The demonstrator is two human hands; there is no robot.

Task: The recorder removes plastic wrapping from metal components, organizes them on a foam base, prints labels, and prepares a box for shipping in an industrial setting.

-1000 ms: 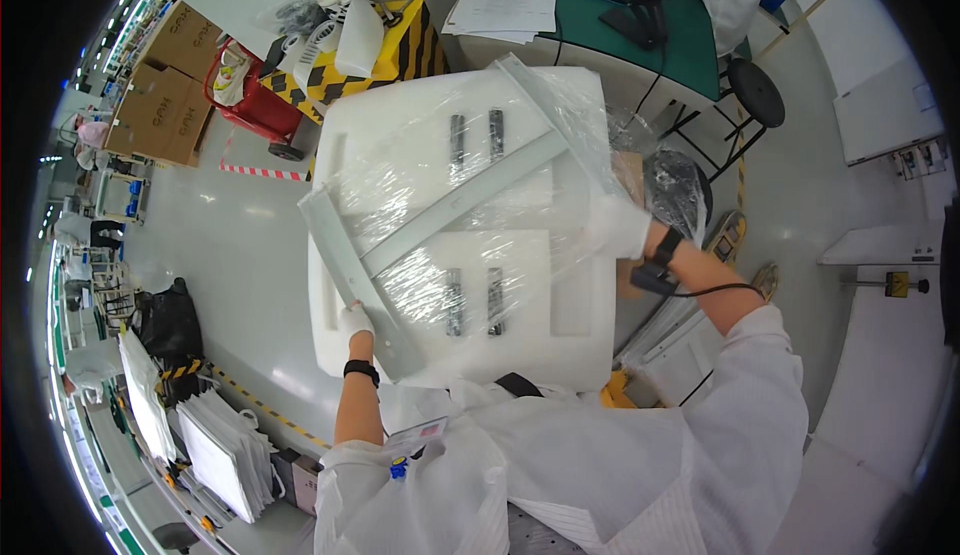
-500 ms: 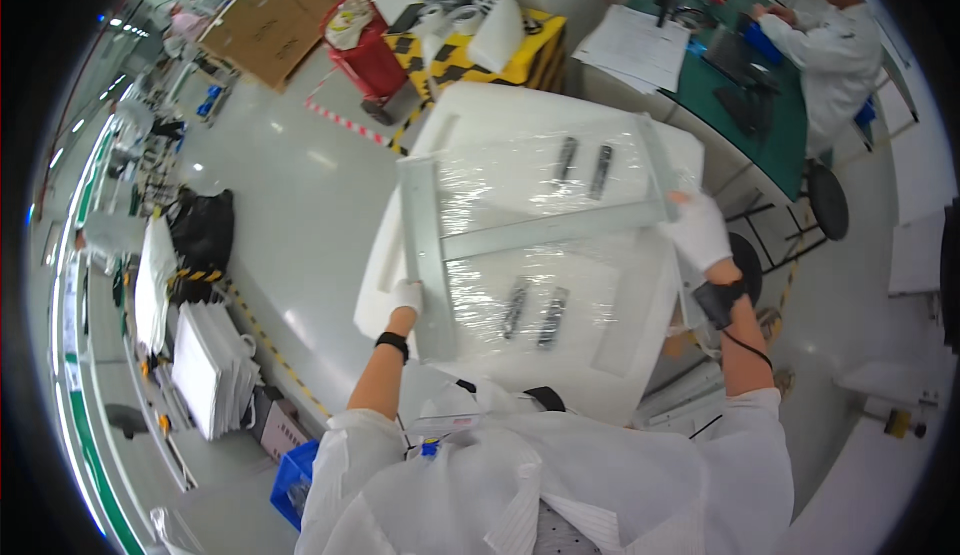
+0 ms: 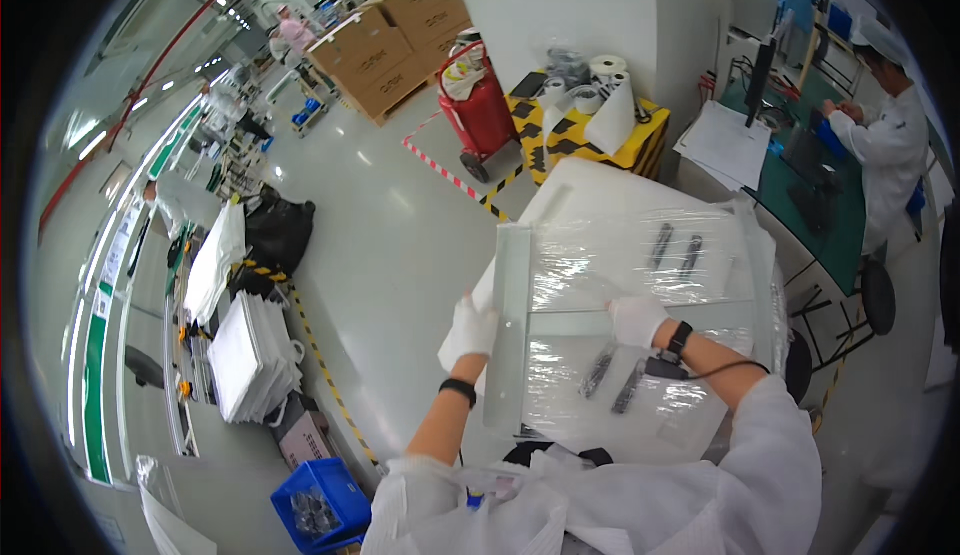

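A pale grey frame of flat bars (image 3: 512, 327), with clear plastic film (image 3: 590, 255) stretched over it, lies on a large white foam block (image 3: 590, 183). Beneath the film are two pairs of dark, narrow pieces (image 3: 662, 247). My left hand (image 3: 468, 330), in a white glove, is closed at the frame's left edge, its fingertips partly hidden. Over the middle crossbar rests my gloved right hand (image 3: 637, 321), fingers curled together; what they pinch, if anything, is hidden.
Beyond the foam block stand a yellow-and-black striped table (image 3: 645, 152) with rolls and a red wheeled bin (image 3: 482, 105). A person in white sits at a green bench (image 3: 845, 240) on the right. White stacked sheets (image 3: 250, 360) and a blue crate (image 3: 320, 500) lie left.
My right hand has left the frame's right side and come inward to the middle crossbar. My left hand stays by the left bar. The view has shifted, so the scene appears lower and further right.
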